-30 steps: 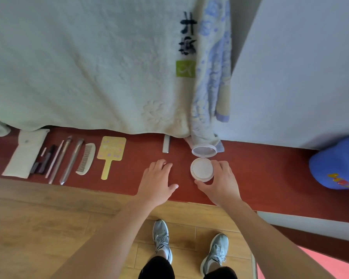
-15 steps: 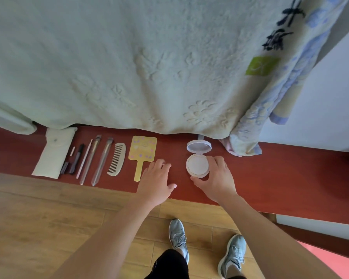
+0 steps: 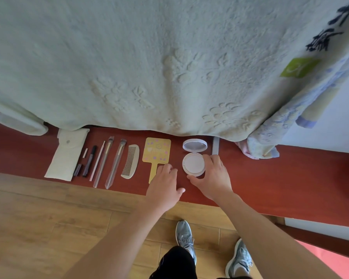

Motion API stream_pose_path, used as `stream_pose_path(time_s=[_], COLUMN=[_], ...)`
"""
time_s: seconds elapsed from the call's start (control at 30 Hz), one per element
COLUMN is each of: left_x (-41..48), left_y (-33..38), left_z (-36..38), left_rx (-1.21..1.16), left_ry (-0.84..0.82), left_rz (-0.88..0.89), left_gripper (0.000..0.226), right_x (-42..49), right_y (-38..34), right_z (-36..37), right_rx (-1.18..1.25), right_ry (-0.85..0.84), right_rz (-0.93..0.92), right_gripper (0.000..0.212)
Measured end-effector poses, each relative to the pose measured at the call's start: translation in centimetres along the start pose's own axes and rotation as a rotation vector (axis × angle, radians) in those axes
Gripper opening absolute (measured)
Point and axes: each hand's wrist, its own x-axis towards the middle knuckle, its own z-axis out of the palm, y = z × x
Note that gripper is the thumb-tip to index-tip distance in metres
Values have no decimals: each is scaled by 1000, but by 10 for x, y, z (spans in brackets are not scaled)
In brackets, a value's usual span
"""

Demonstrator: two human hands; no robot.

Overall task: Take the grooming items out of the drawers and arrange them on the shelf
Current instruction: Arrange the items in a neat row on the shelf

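Right hand: my right hand has its grip around the open compact — thumb at the near rim, fingers over the right edge, so that edge is hidden from me.
Left hand: my left hand lies flat on the shelf, fingers spread and holding nothing; its fingertips cover the near end of the yellow mirror handle.
Compact: sits on the shelf just right of the mirror, lid tipped up at the far side.
Row on the shelf: left of the mirror I see a comb, two wrapped brushes, a thin pale stick, a dark pencil and a white pouch — plus some small bits beside the pencil I can't make out.
Blanket: the pale green blanket hangs over the far part of the shelf and hides whatever lies behind the row.
Pale strip: a pale strip pokes out under the blanket's edge, far of my right hand; its far end is covered.
Drawers: not visible to me.
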Motion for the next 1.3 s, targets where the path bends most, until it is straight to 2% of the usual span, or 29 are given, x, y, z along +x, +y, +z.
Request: stream_pose_path(time_s=[1.3], left_x=[-2], left_y=[0], left_z=[-3], left_rx=[35], left_ry=[3], left_rz=[4], left_gripper=[56], right_x=[6], right_y=[-13], right_z=[8], right_rx=[-92], right_ry=[-30], right_rz=[26], right_gripper=[73])
